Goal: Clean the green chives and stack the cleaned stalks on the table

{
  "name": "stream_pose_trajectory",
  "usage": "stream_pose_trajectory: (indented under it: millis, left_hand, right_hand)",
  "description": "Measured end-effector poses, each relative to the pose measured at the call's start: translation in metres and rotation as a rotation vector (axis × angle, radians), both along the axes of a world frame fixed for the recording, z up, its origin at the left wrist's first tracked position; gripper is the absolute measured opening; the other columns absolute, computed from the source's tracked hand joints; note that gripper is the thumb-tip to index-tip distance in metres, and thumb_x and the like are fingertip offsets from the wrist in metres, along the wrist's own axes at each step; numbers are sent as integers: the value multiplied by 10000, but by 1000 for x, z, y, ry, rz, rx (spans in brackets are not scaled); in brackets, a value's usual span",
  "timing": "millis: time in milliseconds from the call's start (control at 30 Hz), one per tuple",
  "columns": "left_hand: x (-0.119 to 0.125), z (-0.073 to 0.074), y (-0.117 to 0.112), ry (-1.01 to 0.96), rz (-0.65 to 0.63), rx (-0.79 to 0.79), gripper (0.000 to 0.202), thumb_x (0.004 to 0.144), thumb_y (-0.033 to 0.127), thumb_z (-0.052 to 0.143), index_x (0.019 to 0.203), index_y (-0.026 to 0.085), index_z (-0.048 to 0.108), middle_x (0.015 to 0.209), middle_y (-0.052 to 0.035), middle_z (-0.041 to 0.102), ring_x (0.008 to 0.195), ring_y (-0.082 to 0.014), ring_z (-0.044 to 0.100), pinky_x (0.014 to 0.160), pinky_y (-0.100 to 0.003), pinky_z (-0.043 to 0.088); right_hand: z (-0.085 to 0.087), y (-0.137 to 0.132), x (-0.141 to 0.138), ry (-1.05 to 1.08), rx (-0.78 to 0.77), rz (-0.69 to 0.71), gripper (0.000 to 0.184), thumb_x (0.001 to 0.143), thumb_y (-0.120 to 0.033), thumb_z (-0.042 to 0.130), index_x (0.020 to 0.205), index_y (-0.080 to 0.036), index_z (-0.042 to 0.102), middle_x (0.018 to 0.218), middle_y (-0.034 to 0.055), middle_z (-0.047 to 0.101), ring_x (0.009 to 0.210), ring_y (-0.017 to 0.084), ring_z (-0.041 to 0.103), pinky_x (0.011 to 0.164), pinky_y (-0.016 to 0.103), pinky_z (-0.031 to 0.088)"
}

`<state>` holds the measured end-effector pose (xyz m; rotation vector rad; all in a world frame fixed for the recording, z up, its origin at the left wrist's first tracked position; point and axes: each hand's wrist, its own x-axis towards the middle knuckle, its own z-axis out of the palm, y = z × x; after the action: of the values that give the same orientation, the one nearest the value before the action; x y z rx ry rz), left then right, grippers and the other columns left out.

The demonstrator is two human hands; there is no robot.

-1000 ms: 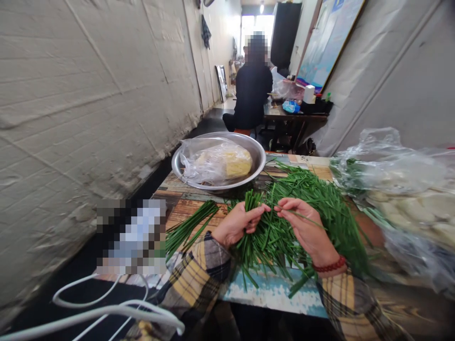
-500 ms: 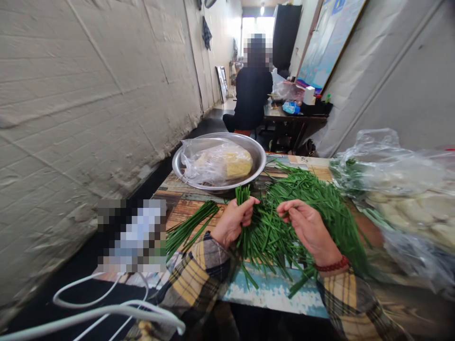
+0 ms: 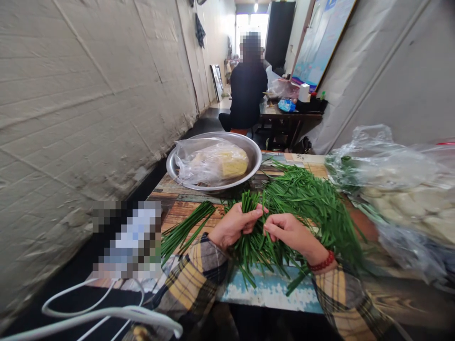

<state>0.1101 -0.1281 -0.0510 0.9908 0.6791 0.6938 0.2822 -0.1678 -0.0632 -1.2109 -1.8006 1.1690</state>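
Two hands meeting at a fistful of green stalks

We note first the change: half a second earlier the right hand (image 3: 292,237) stood apart from the left hand (image 3: 237,222), its fingers raised over the greens; now it has come in just beside the left thumb. We judge from this that the handling goes stalk by stalk, with the left hand as holder and the right as picker. The left fingers are curled around an upright bundle of slender, dark-green leafy stalks (image 3: 250,202), cut ends fanned above the fist and leaves trailing below. The right fingertips are pinched together; whether a stalk lies between them we cannot tell. To the right of the bundle spreads a tangled heap of flat, glossy green blades (image 3: 305,194), while a straight, neatly aligned green sheaf (image 3: 188,226) lies to the left, unchanged. All rest on a tabletop (image 3: 273,291) patterned as weathered planks in brown and chalky blue. Behind, we see a round, shiny metal basin (image 3: 254,154) holding a crinkled clear plastic bag (image 3: 199,163) with a smooth yellow block (image 3: 235,165). At far right, a thin, filmy transparent bag (image 3: 398,173) covers pale, rounded pieces (image 3: 401,203), their identity unclear
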Motion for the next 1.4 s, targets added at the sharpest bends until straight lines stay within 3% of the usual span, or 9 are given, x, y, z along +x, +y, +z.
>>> stream_pose_trajectory:
  millis: [200, 367, 467, 667, 900, 1033, 1133, 1267, 1400]
  left_hand:
    - [-3, -1, 5, -24, 78, -13, 287, 754, 400, 660, 739, 124, 584, 479, 91, 266, 407, -26, 200, 399, -189, 141]
    - [-9, 3, 12, -113, 228, 35, 252, 778, 367, 639, 727, 127, 584, 565, 52, 361, 457, -38, 302, 425, -180, 244]
    - [-12, 7, 14, -149, 265, 101, 251, 796, 343, 620, 692, 118, 580, 687, -3, 483, 570, -68, 440, 540, -205, 382]
    - [-13, 10, 13, -273, 226, 57, 248, 813, 333, 593, 668, 138, 540, 757, -25, 543, 690, -128, 538, 694, -284, 461]
    - [-13, 9, 14, -284, 210, 36, 229, 820, 323, 586, 691, 139, 540, 670, -6, 515, 581, -103, 503, 592, -252, 435]
    - [-13, 10, 14, -267, 207, 23, 207, 829, 321, 572, 727, 147, 527, 681, 4, 512, 522, -85, 472, 520, -245, 417]
    - [-14, 10, 14, -250, 198, 17, 186, 834, 315, 564, 765, 147, 526, 654, 21, 484, 450, -56, 400, 431, -206, 342]
    - [-14, 9, 15, -247, 202, 14, 180, 839, 302, 559, 772, 139, 521, 604, 43, 431, 411, -33, 335, 386, -176, 262]
    - [-13, 7, 16, -250, 209, 5, 192, 832, 309, 571, 763, 138, 518, 587, 49, 417, 404, -27, 318, 379, -166, 244]
  right_hand:
    - [4, 0, 8, -89, 22, 22, 249, 831, -329, 521, 697, -182, 671, 558, -13, 612, 510, 111, 512, 517, 229, 382]
    - [-3, 10, 45, 47, 61, -460, 312, 845, -423, 490, 888, -176, 675, 652, 10, 624, 582, 130, 546, 556, 244, 425]
    - [-10, 14, 63, -105, 93, -542, 338, 854, -434, 473, 896, -177, 688, 696, 31, 657, 617, 153, 579, 577, 260, 439]
    - [-19, 10, 43, -550, 305, -281, 275, 882, -330, 476, 1004, -205, 688, 956, 79, 683, 900, 204, 626, 800, 322, 473]
    - [-11, 5, 14, -273, 395, 120, 332, 911, -217, 434, 1205, -207, 588, 1212, 72, 629, 1134, 184, 561, 990, 369, 428]
    - [-13, 12, 37, -162, 253, -224, 297, 911, -261, 410, 1075, -201, 650, 1036, 58, 703, 942, 177, 653, 849, 345, 508]
    - [-23, 19, 60, -258, 228, -479, 299, 891, -254, 408, 1030, -180, 662, 958, 67, 718, 871, 187, 668, 789, 336, 517]
    - [-33, 23, 71, -633, 325, -544, 324, 886, -181, 379, 1042, -152, 662, 1057, 102, 691, 987, 217, 622, 882, 357, 454]
    - [-31, 21, 58, -937, 384, -540, 329, 867, -345, 518, 1118, -160, 622, 1082, 122, 646, 988, 251, 573, 827, 360, 428]
